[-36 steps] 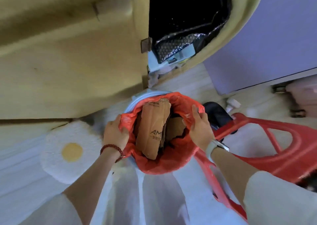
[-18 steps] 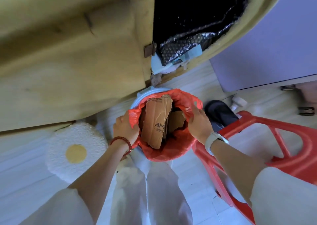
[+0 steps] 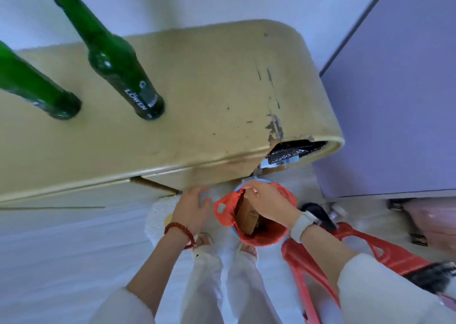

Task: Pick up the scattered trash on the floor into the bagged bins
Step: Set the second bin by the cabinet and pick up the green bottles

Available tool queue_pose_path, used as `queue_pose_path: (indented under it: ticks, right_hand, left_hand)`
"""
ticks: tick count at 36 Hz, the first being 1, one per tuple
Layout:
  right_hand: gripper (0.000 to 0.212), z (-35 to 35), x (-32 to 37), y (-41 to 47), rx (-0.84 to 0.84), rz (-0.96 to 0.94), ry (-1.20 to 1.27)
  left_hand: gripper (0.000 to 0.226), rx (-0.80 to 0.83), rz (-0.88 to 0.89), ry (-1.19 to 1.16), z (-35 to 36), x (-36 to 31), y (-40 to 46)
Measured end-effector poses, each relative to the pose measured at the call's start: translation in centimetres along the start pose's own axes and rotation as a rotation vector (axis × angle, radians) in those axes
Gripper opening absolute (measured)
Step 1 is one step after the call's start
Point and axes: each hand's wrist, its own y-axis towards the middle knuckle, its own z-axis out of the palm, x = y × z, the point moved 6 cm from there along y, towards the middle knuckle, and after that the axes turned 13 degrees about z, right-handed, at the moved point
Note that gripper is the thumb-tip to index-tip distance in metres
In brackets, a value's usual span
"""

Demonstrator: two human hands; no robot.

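Observation:
A red plastic bag (image 3: 261, 237) lines a small blue-rimmed bin (image 3: 246, 181) on the floor between my feet and the wooden table. A brown cardboard piece (image 3: 249, 218) stands upright inside it. My right hand (image 3: 267, 202) reaches across the bag's mouth, its fingers curled on the far rim of the bag. My left hand (image 3: 192, 207) hovers just left of the bag with relaxed, spread fingers, holding nothing. One bag handle (image 3: 222, 209) hangs loose on the left side.
A tan table (image 3: 197, 106) with two green glass bottles (image 3: 116, 59) overhangs the bin. A red plastic frame (image 3: 345, 244) and a black slipper (image 3: 317, 211) lie to the right, a purple cabinet (image 3: 394, 101) behind. An egg-shaped cushion (image 3: 155, 215) sits left.
The view has pulled up and back, showing the tabletop. My left hand let go of the bag's rim and moved left. My right hand shifted across to the far rim.

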Motion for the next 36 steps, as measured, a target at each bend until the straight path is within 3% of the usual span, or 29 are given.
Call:
queue_pose_path:
  ticks: [5, 12, 15, 18, 25, 30, 36]
  right_hand:
    - [0.025, -2.7, 10.1, -2.1, 0.021, -0.155, -0.013]
    - [0.033, -7.5, 24.6, -3.4, -0.186, -0.327, 0.07]
    - [0.051, -9.3, 29.7, -3.6, -0.313, -0.413, 0.167]
    - [0.061, -9.7, 33.3, -2.6, -0.328, -0.424, 0.22]
    - [0.038, -9.7, 35.6, 0.0, -0.368, -0.347, 0.314]
    - [0.035, -9.6, 34.4, -0.3, -0.374, -0.349, 0.334]
    - [0.035, -10.6, 31.1, -2.6, -0.452, -0.377, 0.31]
  left_hand:
    - [0.027, -0.174, 0.051, -0.009, -9.7, -0.9, -1.3]
    - [0.027, -0.5, 0.063, 0.016, -24.1, -0.3, -0.9]
    - [0.035, -0.655, 0.038, 0.004, -29.6, 0.5, -0.4]
    - [0.051, -0.773, 0.014, -0.036, -34.1, 1.8, 0.8]
    - [0.083, -0.738, -0.026, -0.177, -39.6, 2.6, 6.3]
    - [0.044, -0.701, 0.023, -0.258, -39.1, 1.5, 8.8]
    - [0.034, -0.666, 0.144, 0.081, -35.6, -1.2, 7.0]
